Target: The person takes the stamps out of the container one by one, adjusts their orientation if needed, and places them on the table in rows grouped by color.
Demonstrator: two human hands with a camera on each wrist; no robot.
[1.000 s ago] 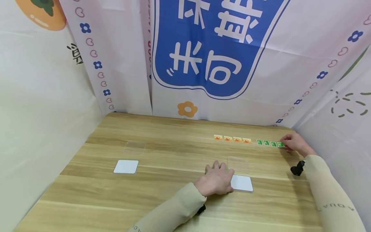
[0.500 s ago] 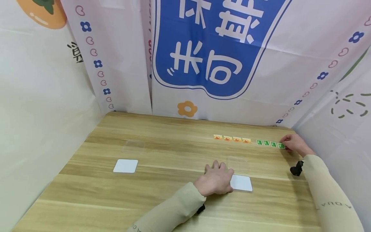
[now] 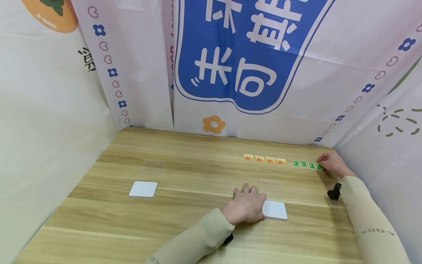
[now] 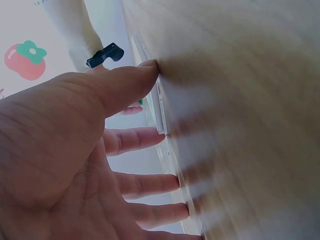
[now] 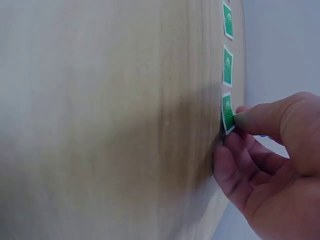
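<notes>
Far right on the wooden table, my right hand (image 3: 333, 164) pinches the edge of a small green stamp (image 5: 227, 112) between thumb and fingers. This stamp ends a row of green stamps (image 3: 303, 164) and lies close beside its neighbour. To the row's left runs another row of orange-and-yellow stamps (image 3: 265, 159). My left hand (image 3: 246, 205) rests with spread fingers and its fingertips on the table. Its thumb and index fingertips are at the left end of a white rectangular card (image 3: 275, 209), whose left corners they partly hide.
A clear, thin rectangular piece (image 3: 270, 187) lies just behind the right white card. On the left are a second white card (image 3: 143, 189) and another clear piece (image 3: 152, 167). Printed cloth walls (image 3: 138, 73) stand around the table's back and sides.
My right hand first drew the end green stamp slightly right, then shifted it back left toward its neighbour. My left hand has kept its place by the white card.
</notes>
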